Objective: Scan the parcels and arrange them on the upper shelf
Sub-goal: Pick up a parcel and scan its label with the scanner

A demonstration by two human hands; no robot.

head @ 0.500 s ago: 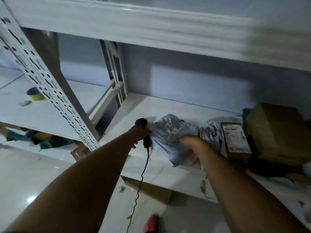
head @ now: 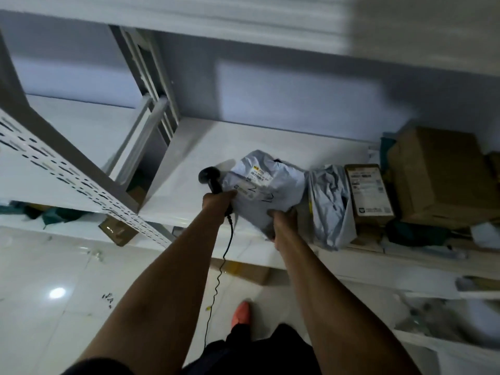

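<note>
The left grip, a bare hand, was closed around the handle of a black handheld barcode scanner. The scanner head stood above the knuckles, just beside the left edge of the parcel. A thin black cable hung from the handle base down toward the floor.

The right grip, also a bare hand, was clamped on the near lower edge of a crumpled grey plastic mailer parcel. A white printed label faced upward on the parcel. The parcel was positioned over the front part of the white lower shelf board, between the two grips. Whether it rested on the board or was lifted clear could not be determined.

To the right of the parcel lay a second crumpled grey plastic mailer, followed by a small brown labelled cardboard box and a large brown cardboard box. The blurred white upper shelf edge ran across the top of the view. A white perforated metal upright crossed the left side.
</note>
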